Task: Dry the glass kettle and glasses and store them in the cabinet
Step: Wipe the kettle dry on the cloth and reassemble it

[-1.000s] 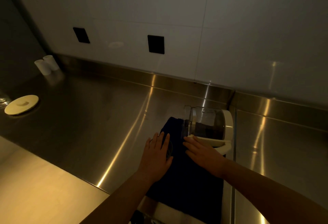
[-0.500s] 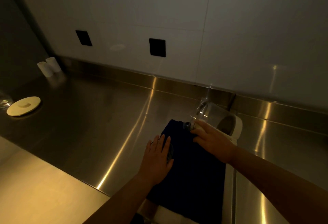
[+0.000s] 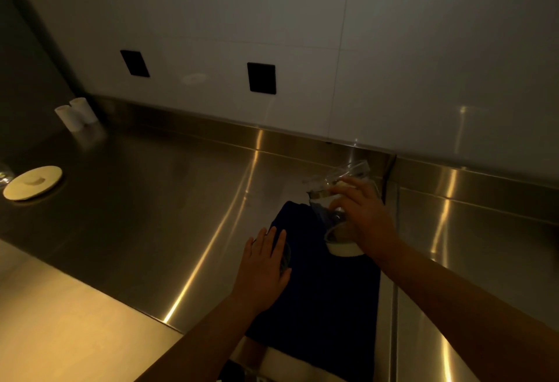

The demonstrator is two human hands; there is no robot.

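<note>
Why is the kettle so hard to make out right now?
Head view: dim, warm lighting; the glass kettle is transparent, motion-blurred and partly covered by the right hand; bright glare streaks cross the steel counter; the dark cloth shows almost no detail.

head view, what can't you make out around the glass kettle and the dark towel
- Clear glass kettle, head view: the right hand covers its middle, so the handle and grip are hidden.
- Glass under the left hand: only a faint rim shows past the fingers, the rest is covered.
- Dark blue towel: its near end is lost in dim light.
- Clear object by the round cream lid: cut off by the left edge.
- Cabinet: not in view.
</note>
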